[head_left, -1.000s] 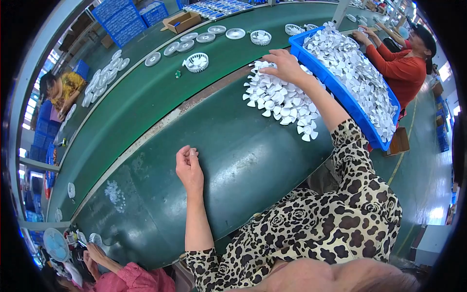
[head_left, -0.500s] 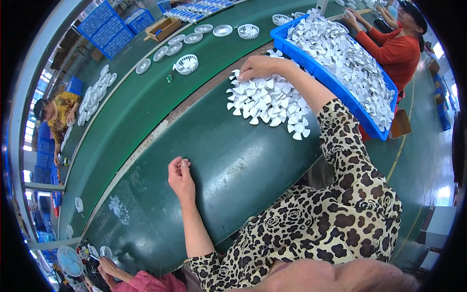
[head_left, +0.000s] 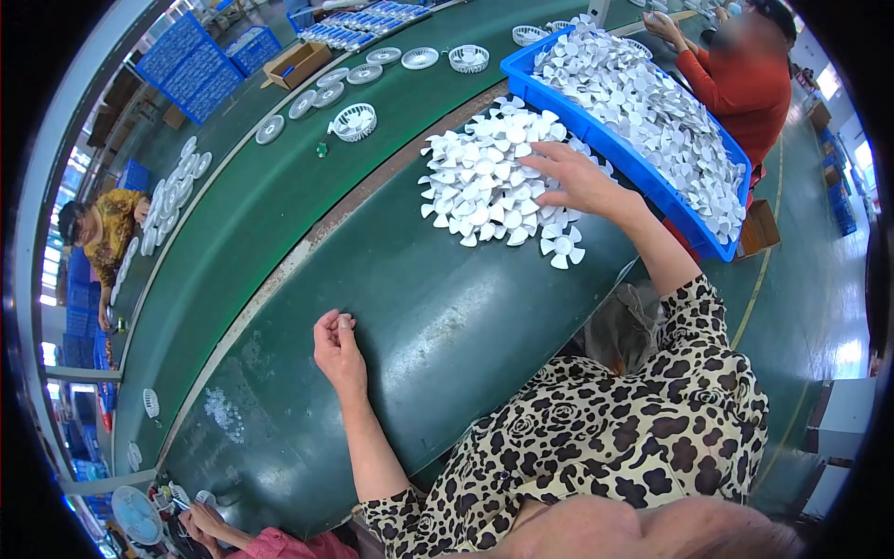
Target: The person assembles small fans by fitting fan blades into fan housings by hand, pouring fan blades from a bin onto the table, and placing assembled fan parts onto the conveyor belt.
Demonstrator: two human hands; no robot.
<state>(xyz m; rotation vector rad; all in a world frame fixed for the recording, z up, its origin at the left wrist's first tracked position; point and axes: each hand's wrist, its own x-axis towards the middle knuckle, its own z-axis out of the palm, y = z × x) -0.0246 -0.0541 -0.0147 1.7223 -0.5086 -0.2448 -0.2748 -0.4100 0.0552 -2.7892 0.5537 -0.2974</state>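
Note:
A pile of small white fan blades point(head_left: 484, 182) lies on the dark green table, toward its far right. My right hand point(head_left: 582, 184) is at the pile's right side, palm down, its fingers spread and touching or just above the blades. I see nothing held in it. My left hand point(head_left: 339, 352) hovers over the middle of the table with its fingers curled in toward the thumb. Whatever may be between those fingers is hidden. One loose fan blade point(head_left: 562, 249) lies at the pile's near edge, below my right wrist.
A blue crate point(head_left: 652, 186) heaped with white fan blades stands right of the pile. Beyond the table, a green conveyor belt point(head_left: 279, 200) carries round white covers and a white fan housing point(head_left: 354, 122). Small clear pieces point(head_left: 223, 415) lie at the table's left. Other people work nearby.
My right hand has moved from the pile's far edge to its right side, and its fingers have spread. Some blades have shifted toward the near left. My left hand has barely moved.

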